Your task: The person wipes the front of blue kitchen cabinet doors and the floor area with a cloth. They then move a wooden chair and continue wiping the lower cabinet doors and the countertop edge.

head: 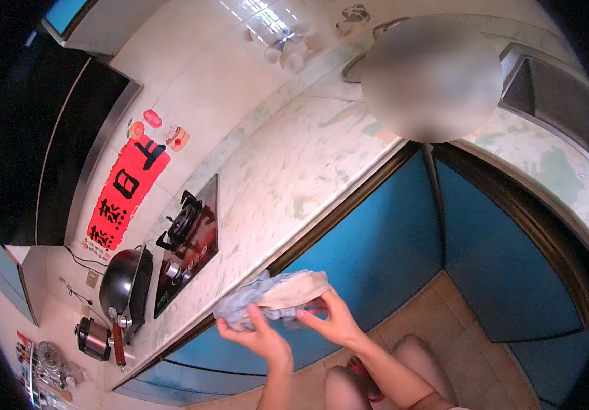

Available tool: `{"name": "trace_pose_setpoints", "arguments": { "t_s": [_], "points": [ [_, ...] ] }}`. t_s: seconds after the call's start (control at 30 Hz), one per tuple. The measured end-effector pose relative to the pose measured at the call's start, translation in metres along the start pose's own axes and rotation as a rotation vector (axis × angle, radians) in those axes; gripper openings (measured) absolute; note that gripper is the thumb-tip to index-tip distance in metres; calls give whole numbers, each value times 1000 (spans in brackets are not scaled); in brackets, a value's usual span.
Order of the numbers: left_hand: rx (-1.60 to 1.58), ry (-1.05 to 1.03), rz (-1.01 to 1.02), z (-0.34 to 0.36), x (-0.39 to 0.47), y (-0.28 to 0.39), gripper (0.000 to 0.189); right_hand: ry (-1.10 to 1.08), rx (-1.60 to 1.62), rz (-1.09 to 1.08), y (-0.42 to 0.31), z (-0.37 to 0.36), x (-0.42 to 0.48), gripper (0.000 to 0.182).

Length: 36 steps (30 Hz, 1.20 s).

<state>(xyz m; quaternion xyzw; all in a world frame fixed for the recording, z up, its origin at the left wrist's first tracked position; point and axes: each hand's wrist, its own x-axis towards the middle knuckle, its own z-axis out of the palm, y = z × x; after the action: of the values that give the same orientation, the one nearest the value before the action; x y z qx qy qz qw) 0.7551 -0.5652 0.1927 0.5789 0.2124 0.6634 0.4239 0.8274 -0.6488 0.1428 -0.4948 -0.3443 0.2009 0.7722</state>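
Note:
Both hands hold a bunched grey-blue and cream cloth [279, 297] just off the front edge of the marble-patterned countertop [274, 179]. My left hand [261, 338] grips its left part, thumb on top and fingers underneath. At the cloth's right end, my right hand [330, 318] pinches it between thumb and fingers. Up and to the left of the cloth lies a black glass gas hob [189, 256] with a burner and a metal knob.
A black wok [120, 284] with a wooden handle stands on the hob's far left, near an electric cooker [92, 338]. A steel sink [555, 97] is at the upper right. Blue cabinet doors [376, 236] run below the counter. A range hood [48, 143] hangs at left. A blurred patch hides the counter's corner.

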Motion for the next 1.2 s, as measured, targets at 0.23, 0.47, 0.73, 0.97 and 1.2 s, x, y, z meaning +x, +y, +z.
{"name": "trace_pose_setpoints", "arguments": {
  "t_s": [0.23,0.47,0.73,0.97,1.2],
  "points": [
    [286,-291,161,55,-26,-9,60,353,455,-160,14,1,9,58],
    [153,-1128,-110,98,-41,-15,45,824,356,-154,51,-48,18,67],
    [631,-787,89,18,-29,-11,22,692,239,-200,44,-15,22,71],
    [989,-943,1192,33,24,51,39,735,-274,-378,14,-3,26,76],
    [1067,-1432,1866,98,53,47,53,817,-516,-302,49,-26,43,72]
  ]
}}
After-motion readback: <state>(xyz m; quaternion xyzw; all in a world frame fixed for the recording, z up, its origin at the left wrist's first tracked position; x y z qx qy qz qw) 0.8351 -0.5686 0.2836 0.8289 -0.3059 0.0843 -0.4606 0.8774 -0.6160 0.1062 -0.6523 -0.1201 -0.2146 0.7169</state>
